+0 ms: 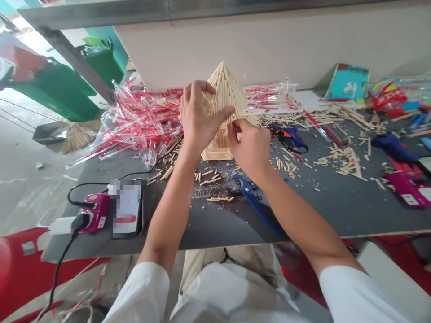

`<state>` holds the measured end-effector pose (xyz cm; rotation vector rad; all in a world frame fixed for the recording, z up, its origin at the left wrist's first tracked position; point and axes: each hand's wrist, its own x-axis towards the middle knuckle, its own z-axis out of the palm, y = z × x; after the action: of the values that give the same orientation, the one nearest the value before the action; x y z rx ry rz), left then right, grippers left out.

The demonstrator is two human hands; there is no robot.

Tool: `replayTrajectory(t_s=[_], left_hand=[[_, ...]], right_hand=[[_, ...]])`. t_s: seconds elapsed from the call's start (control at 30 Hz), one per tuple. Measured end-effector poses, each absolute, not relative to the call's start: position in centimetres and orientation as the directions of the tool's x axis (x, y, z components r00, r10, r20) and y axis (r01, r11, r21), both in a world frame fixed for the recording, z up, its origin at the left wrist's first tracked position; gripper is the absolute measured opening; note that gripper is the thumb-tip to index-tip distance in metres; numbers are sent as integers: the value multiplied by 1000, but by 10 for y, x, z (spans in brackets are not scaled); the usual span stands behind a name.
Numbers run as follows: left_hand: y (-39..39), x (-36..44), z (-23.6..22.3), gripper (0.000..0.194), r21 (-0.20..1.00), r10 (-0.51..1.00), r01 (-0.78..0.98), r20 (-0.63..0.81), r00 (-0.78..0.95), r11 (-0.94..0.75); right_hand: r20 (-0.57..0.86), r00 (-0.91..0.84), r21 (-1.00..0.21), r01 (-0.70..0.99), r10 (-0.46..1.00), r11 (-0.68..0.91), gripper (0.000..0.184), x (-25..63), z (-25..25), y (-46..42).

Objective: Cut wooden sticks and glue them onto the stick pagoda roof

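Observation:
A small model house built of pale wooden sticks, with a pointed roof, stands on the dark table. My left hand grips the roof's left slope, thumb stretched across the front. My right hand is closed in a pinch at the roof's lower right edge; what it pinches is too small to name. Short cut sticks lie scattered in front of the house.
A heap of red-and-clear wrappers lies at the left. A blue cutter and a clear ruler lie near my right wrist. A glue gun, a phone, a pink power strip and more stick scraps surround them.

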<state>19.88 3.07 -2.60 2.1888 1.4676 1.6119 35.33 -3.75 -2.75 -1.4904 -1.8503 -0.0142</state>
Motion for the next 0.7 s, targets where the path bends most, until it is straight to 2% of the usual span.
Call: replayTrajectory(t_s=[0.13, 0.43, 0.7], left_hand=[[30, 201, -25, 56, 519, 680, 656, 733, -11, -548], [28, 203, -23, 54, 527, 651, 629, 757, -43, -571], [25, 205, -21, 52, 533, 655, 631, 754, -50, -564]], right_hand=[[495, -20, -373, 898, 869, 233, 35, 345, -22, -40], [358, 105, -357, 933, 928, 33, 32, 325, -7, -45], [349, 186, -493, 870, 919, 12, 37, 319, -10, -38]])
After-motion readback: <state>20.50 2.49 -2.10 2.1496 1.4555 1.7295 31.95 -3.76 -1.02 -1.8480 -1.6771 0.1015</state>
